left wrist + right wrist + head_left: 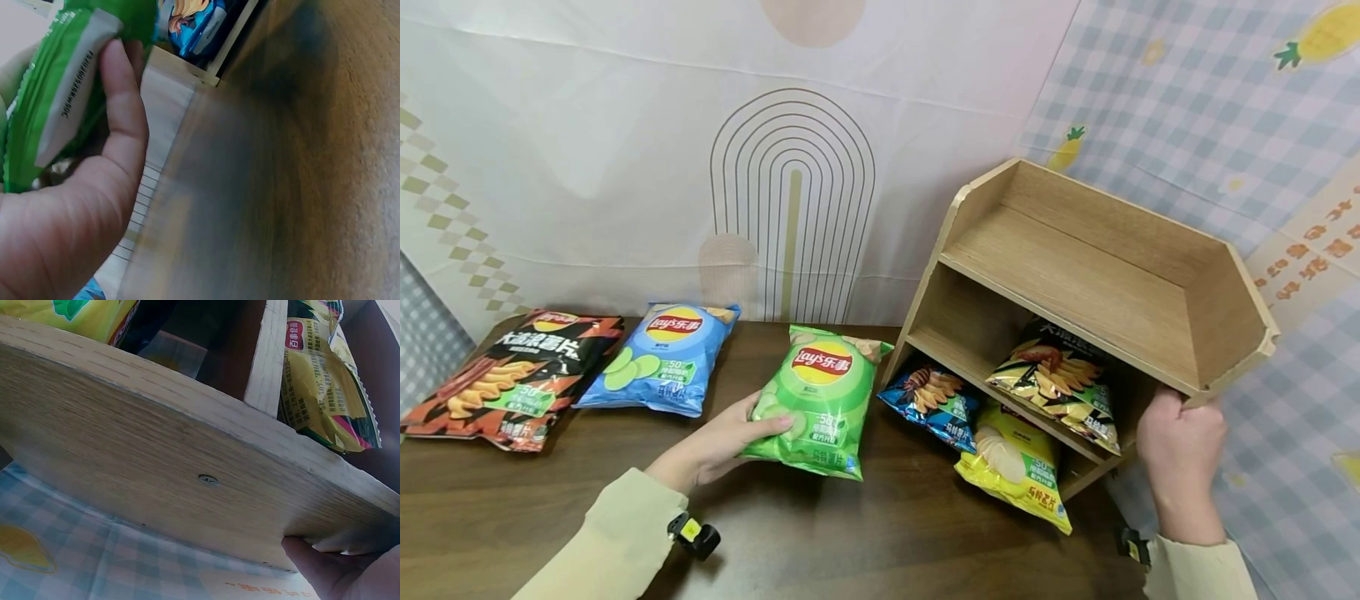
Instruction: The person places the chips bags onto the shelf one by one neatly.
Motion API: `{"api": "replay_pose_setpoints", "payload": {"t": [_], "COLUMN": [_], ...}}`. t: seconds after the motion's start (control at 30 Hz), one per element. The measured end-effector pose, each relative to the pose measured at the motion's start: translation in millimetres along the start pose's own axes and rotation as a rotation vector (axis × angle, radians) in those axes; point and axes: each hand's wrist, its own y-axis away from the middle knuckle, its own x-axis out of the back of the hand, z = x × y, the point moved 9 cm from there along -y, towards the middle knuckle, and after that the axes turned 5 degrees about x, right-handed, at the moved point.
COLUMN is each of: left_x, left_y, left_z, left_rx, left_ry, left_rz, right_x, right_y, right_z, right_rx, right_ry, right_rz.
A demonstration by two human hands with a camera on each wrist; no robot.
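Note:
My left hand (722,442) holds a green bag of potato chips (820,400) by its left side, thumb on the front and fingers behind. In the left wrist view the fingers curl against the edge of the bag. My right hand (1180,450) grips the right side of a wooden shelf (1097,233) just under its top board; some of its fingers are hidden. A black and yellow chip bag (1060,375) lies in the shelf's middle compartment. The lower one holds a dark blue chip bag (932,404) and a yellow chip bag (1015,467), both jutting out in front.
To the left on the brown table (820,542) lie a light blue chip bag (662,358) and a black and orange chip bag (520,379). Behind the table hangs a patterned cloth (625,167), with a checked cloth (1187,100) on the right.

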Motion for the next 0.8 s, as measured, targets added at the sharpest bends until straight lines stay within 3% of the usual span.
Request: {"api": "replay_pose_setpoints", "payload": {"t": [0.4,0.6,0.8], "left_x": [-14.1,-31.0,-50.9], "left_y": [8.2,11.9,12.3], "left_z": [7.0,11.3,19.1], "left_rx": [-0.052,-0.074,-0.095], "left_ry": [0.068,0.055,0.020], "left_rz": [-0.141,-0.228,-0.274], "right_x": [0.8,0.3,0.0], "right_y": [0.8,0.8,0.4], "right_z": [-2.0,-1.9,-0.1], "right_rx": [0.000,0.007,0.002], "right_ry": [0.009,0.020,0.022], "right_rz": [0.000,-0.004,-0.007]}}
